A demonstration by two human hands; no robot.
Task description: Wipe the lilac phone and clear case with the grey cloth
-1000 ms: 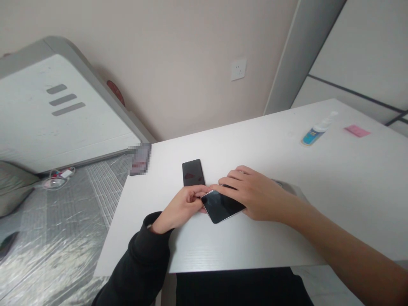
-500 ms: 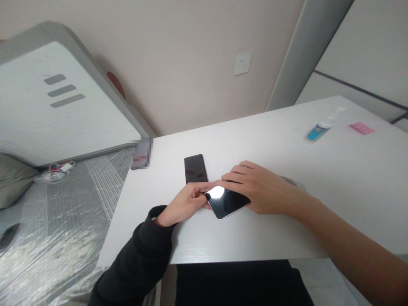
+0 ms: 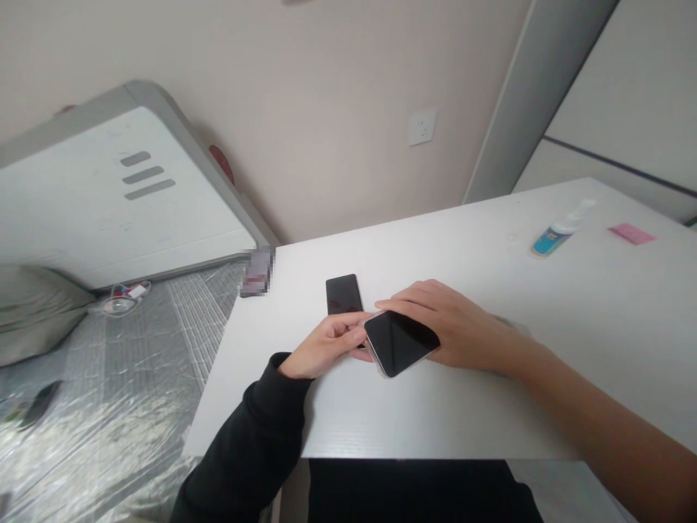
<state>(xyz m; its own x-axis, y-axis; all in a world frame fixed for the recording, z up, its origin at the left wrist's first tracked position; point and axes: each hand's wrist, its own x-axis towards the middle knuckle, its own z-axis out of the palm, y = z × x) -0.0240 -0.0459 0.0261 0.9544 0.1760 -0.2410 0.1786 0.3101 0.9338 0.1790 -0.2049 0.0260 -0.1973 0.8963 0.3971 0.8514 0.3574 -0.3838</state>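
- The phone (image 3: 400, 341) sits tilted above the desk (image 3: 435, 414), pinched at its left corner by the left hand (image 3: 327, 347) and gripped from behind by the right hand (image 3: 451, 327); a loose pinch could drop it.
- Smudging seems likely, though fingertip contact is unclear.
- A second dark phone (image 3: 343, 294) lies just beyond, within knocking range.

Single head view, close, down over white table (image 3: 435, 407).

Two phones (image 3: 400, 341) (image 3: 343, 294), one bottle (image 3: 558, 232)
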